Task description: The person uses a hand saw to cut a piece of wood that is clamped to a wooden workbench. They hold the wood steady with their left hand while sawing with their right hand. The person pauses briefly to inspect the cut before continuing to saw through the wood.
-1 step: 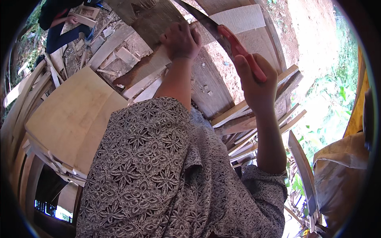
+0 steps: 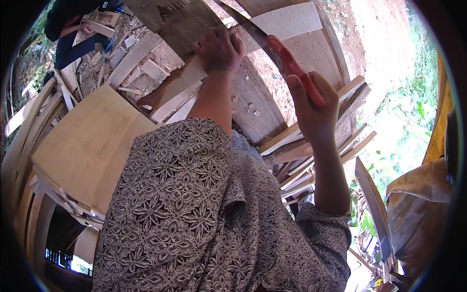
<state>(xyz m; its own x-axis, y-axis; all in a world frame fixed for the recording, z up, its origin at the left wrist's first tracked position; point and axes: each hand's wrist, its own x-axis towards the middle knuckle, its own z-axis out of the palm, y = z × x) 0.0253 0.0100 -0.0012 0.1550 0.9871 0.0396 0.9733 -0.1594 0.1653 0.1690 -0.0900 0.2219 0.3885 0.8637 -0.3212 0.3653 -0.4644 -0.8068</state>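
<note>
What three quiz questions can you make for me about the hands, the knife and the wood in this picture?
1. True or false: the right hand is wrapped around the red handle of the long dark-bladed knife.
2. What does the left hand press on? A) the pale flat wooden strip B) the tan crumpled sack C) the patterned grey sleeve
3. Fill in: the large pale flat wooden board lies on the person's ____ side.

Key: 1 true; 2 A; 3 left.
</note>
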